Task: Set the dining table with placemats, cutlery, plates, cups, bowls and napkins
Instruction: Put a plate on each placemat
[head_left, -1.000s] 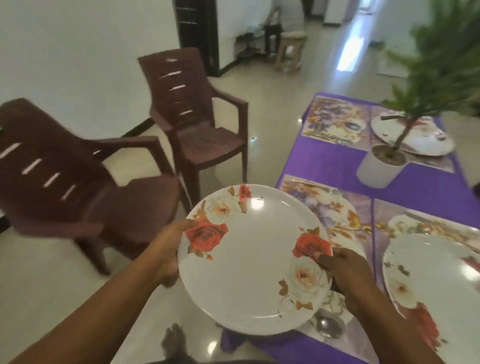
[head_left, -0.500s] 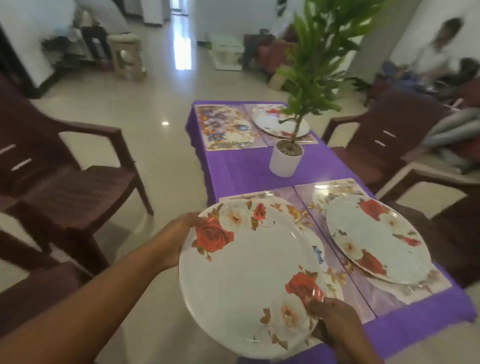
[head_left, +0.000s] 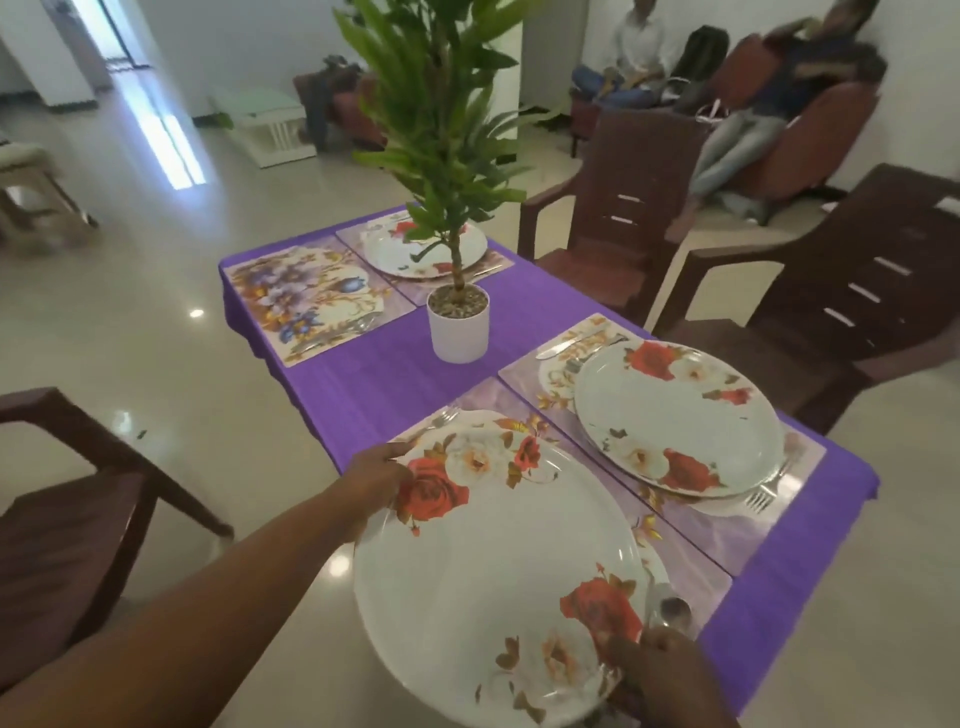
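Holding a rose-print plate (head_left: 498, 561) by opposite rims, left hand (head_left: 376, 480) curled round the far-left edge, right hand (head_left: 657, 660) pinching the near-right edge. Hovering over the near-left placemat (head_left: 691, 566), half hanging off the table edge toward the floor, so needs sliding further right and inward before going down. Best lowered flat and centred, then fingers slipped out sideways, probably without scraping the mat.

Worth watching: fork (head_left: 436, 418) peeking out just past the plate's far rim, spoon (head_left: 672, 608) right beside the right hand, easy to trap under the rim. Second plate (head_left: 678, 415) already sitting on the neighbouring mat, close enough to clink. Potted plant (head_left: 460, 322) mid-table on the purple cloth (head_left: 374, 374), well apart. Far-left mat (head_left: 306, 301) with no plate yet; no cups, bowls or napkins spotted anywhere
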